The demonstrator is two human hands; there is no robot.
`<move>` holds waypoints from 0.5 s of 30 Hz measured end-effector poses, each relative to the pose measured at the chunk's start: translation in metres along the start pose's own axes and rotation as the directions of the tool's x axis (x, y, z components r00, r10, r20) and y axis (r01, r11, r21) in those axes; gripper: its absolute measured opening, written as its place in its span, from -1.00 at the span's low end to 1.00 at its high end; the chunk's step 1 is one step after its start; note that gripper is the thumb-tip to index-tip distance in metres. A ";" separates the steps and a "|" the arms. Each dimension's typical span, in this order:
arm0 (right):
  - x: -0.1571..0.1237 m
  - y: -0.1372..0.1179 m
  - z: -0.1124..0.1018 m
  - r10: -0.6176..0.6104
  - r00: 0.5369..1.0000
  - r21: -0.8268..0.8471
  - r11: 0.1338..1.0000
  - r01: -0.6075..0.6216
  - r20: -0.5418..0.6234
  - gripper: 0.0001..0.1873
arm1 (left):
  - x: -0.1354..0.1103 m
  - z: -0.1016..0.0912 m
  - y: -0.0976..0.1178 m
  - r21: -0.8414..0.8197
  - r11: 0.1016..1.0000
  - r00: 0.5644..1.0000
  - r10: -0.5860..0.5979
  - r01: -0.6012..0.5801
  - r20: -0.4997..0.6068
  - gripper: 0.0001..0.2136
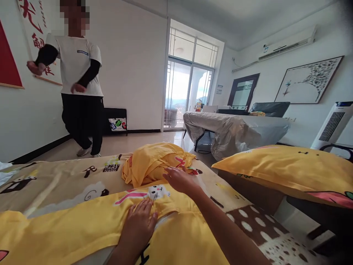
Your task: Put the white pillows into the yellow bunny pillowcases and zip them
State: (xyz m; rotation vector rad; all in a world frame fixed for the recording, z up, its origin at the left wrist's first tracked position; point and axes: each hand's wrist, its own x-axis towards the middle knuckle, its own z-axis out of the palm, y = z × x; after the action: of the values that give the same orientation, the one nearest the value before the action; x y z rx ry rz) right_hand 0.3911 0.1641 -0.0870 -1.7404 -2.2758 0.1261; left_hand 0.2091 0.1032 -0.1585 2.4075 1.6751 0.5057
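My left hand (139, 221) lies flat with fingers stretched out on a yellow cartoon-print cover (82, 224) spread over the bed. My right hand (179, 179) reaches forward, fingers extended, touching the edge of a bunched-up yellow cloth (154, 160) that sits on the beige patterned bedsheet (60, 180). Neither hand grips anything. A cat picture (157, 191) on the cover lies between the two hands.
A yellow pillow (284, 165) rests to the right. Another person (79, 81) in a white shirt stands at the back left near the wall. A covered table (234, 130), a balcony door (187, 94) and a white fan heater (333, 125) stand beyond.
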 end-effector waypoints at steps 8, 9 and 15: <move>-0.047 -0.019 0.078 -0.179 0.981 0.274 0.949 0.154 0.070 -0.49 | 0.000 -0.003 -0.004 -0.011 1.000 0.999 0.024 -0.024 -0.021 -0.66; -0.048 -0.014 0.073 -0.204 0.974 0.310 0.936 0.165 0.098 -0.47 | 0.001 -0.001 -0.007 -0.020 0.999 0.999 0.025 -0.025 -0.034 -0.66; -0.056 0.005 0.037 -0.386 0.888 0.369 0.886 0.280 0.251 -0.20 | -0.002 -0.002 -0.017 0.091 0.969 0.871 0.247 -0.230 -0.426 -0.76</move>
State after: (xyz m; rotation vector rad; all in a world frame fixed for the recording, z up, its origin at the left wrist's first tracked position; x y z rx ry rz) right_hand 0.3991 0.1154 -0.1324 -1.2040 -2.5634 0.7154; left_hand 0.1928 0.1069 -0.1631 2.6935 1.5397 1.1360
